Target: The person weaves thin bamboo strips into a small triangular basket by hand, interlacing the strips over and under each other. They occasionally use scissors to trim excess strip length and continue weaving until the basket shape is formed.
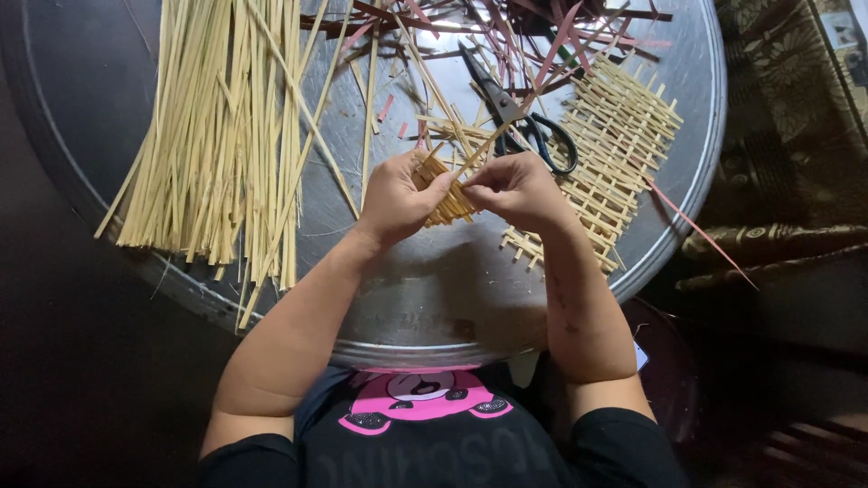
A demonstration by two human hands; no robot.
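In the head view, the left hand [395,197] and the right hand [514,188] meet over the middle of a round metal worktop [434,298]. Both grips are closed on a small woven piece [446,201] of pale strips, which is held between them just above the worktop; the right fingers also pinch one loose strip [493,138] that rises from it. Left of the hands lies a big bundle of pale strips [221,136]. Just behind the right hand lie black scissors [515,113], partly covered by strips. To the right is a flat woven mat [615,154], its near edge hidden by the right hand. At the far edge lie pink and dark red strips [506,32].
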